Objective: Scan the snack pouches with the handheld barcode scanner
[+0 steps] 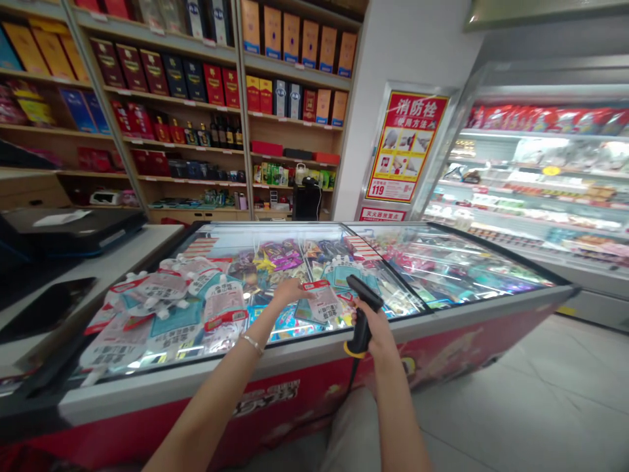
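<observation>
In the head view my right hand point(374, 322) is wrapped round the grip of a black barcode scanner point(362, 321) with a yellow lower edge. My left hand point(291, 292) pinches the edge of a red-and-white spouted pouch point(323, 303) above the glass top, left of the scanner. More pouches lie spread over the left end of the freezer lid point(171, 328), overlapping one another. Another teal-and-white pouch point(344, 272) rests on the glass behind the scanner.
The chest freezer's front rim point(442, 322) runs across in front of me. A counter point(152, 246) with a dark device point(78, 231) stands at left. Shelves of boxes point(292, 39) rise behind, a lit display fridge point(540, 177) is at right, and a cable hangs below the scanner.
</observation>
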The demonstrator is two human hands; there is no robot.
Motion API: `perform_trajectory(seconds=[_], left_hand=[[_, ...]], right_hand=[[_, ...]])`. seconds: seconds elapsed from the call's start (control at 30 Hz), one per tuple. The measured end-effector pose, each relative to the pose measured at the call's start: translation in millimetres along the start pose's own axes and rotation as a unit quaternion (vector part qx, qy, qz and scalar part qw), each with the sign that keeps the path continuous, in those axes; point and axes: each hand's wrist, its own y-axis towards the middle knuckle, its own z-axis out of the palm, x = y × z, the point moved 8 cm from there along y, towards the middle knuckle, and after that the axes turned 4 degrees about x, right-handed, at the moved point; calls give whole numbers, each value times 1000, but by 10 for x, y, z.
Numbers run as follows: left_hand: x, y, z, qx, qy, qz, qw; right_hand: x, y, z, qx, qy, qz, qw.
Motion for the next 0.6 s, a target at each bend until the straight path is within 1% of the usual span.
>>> perform_trajectory(seconds=[0.07, 0.13, 0.17, 0.23, 0.3, 0.37, 0.43, 0.5, 0.6], left_hand=[[-69, 78, 107, -6, -37, -1, 999], [-161, 121, 138, -27, -109, 21, 993], [-227, 128, 142, -33, -159, 45, 986], [-386, 101, 105, -50, -257, 111, 959], [-527, 5, -11, -102, -308, 178, 929], [-608, -144, -163, -184, -308, 222, 906], [-635, -286, -277, -251, -294, 235, 892], [-633, -380, -343, -290, -278, 231, 886], [-628, -442, -380, -317, -250, 229, 886]], right_hand=[[32, -26, -143, -10, 6, -6, 1000], [51, -55, -236, -17, 8, -18, 1000], [60, -69, -268, -21, 5, -26, 999], [75, -94, -302, -26, -11, -42, 999], [80, -115, -296, -24, -31, -50, 998], [75, -134, -266, -19, -46, -52, 997], [71, -156, -220, -12, -51, -55, 997], [61, -180, -163, -3, -53, -53, 997], [41, -219, -70, 14, -62, -48, 997]])
